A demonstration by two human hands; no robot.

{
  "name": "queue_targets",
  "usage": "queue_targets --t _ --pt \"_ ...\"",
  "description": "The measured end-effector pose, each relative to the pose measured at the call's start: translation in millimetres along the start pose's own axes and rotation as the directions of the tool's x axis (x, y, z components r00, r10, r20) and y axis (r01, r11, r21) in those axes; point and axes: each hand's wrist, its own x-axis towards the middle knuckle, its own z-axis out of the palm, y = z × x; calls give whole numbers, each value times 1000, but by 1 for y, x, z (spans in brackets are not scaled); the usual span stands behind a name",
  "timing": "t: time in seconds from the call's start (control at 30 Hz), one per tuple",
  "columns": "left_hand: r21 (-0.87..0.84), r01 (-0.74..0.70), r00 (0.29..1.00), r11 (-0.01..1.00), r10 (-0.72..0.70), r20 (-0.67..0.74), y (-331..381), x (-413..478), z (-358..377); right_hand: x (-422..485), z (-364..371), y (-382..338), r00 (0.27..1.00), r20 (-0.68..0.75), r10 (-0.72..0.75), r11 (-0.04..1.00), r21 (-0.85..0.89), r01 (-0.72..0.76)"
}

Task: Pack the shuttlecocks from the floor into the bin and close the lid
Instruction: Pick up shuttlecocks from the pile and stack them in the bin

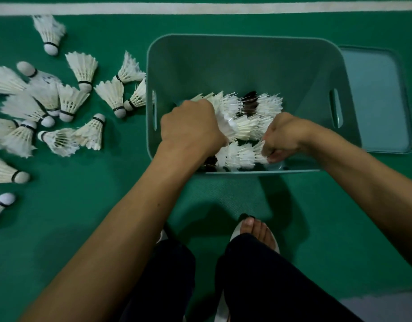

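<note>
Over green floor (84, 205), left hand (191, 126), right hand (284, 135) clutch shuttlecocks (243, 127) inside bin (235, 66).

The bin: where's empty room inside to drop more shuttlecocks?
The bin is bare in its far half, between the back wall and the shuttlecocks, and also beside the right handle slot. Its near half is crowded: the left hand and right hand are in among them.
</note>
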Motion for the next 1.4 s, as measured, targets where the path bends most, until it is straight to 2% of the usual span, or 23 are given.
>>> queue_targets --t 0.1,0.27,0.37,0.43,0.57,0.67,0.73,0.83,0.9,1.0,1.07,1.13,1.27,1.4 --pt "-4 -17 1000 1000 17 0 6 2 3 1 5 0 993 115 8 991 130 -23" --pt "4 -36 999 999 36 36 13 1 10 3 11 -8 992 121 -31 998 54 24" --pt "13 -55 997 998 55 55 17 -1 13 -7 1 -10 998 34 -55 995 -85 58" --pt "16 -63 995 998 62 76 20 -1 15 -16 -9 -6 992 -73 -106 990 -104 98" --pt "2 -86 994 996 86 73 29 0 14 -30 -21 17 911 -271 -312 945 7 326" --pt "-127 -79 988 989 95 121 40 2 14 -42 -20 20 849 -233 -475 840 167 516" --pt "-249 -59 976 967 108 188 46 4 15 -45 -21 22 808 -173 -564 795 152 587" --pt "-379 -54 961 924 151 233 50 5 16 -47 -27 27 750 -154 -643 761 -12 649" --pt "-471 -21 953 882 160 257 50 7 16 -49 -33 30 737 -181 -652 758 -116 642" --pt "-468 9 945 884 145 292 51 7 13 -50 -40 32 707 -288 -646 761 -308 571" --pt "-405 33 949 914 99 300 50 7 14 -47 -42 32 715 -372 -592 789 -447 422" --pt "-304 28 951 952 68 303 47 6 16 -44 -41 30 757 -414 -506 812 -525 256" --pt "-235 10 952 972 63 299 38 7 20 -39 -16 18 838 -411 -360 848 -519 110" --pt "-246 18 970 969 43 240 28 11 19 -20 -11 14 901 -363 -239 924 -369 96"
